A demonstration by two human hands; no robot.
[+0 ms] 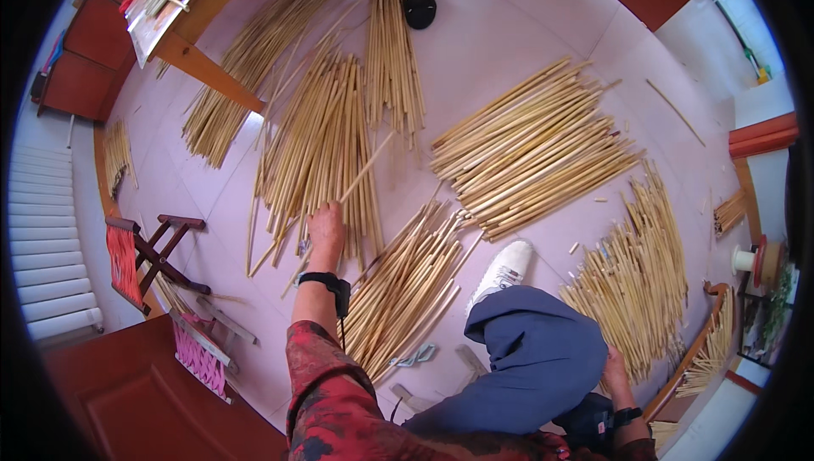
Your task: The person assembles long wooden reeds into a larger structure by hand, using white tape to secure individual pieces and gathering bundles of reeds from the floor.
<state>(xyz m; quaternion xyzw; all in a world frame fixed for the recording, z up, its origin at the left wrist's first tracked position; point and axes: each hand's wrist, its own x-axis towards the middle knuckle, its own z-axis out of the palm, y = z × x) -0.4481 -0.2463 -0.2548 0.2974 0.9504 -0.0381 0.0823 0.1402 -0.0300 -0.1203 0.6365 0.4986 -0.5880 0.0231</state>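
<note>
My left hand (326, 228) reaches forward over a pile of long straw-coloured stalks (326, 139) on the floor. Its fingers are closed around a single stalk (370, 164), which slants up to the right past the hand. Just right of that wrist lies another stalk bundle (403, 287). My right hand (614, 368) is low beside my bent knee, near a bundle of thinner, uneven stalks (632, 270). The leg hides most of its fingers, so what they do does not show. A neat row of thicker stalks (530, 151) lies ahead, beyond my white shoe (506, 270).
A wooden table (199, 16) with stalks on top stands at the far left. Near it is another person's foot in a black shoe (420, 10). Folding stools with red (127, 262) and pink (199, 355) webbing stand at left, beside a white radiator (51, 245).
</note>
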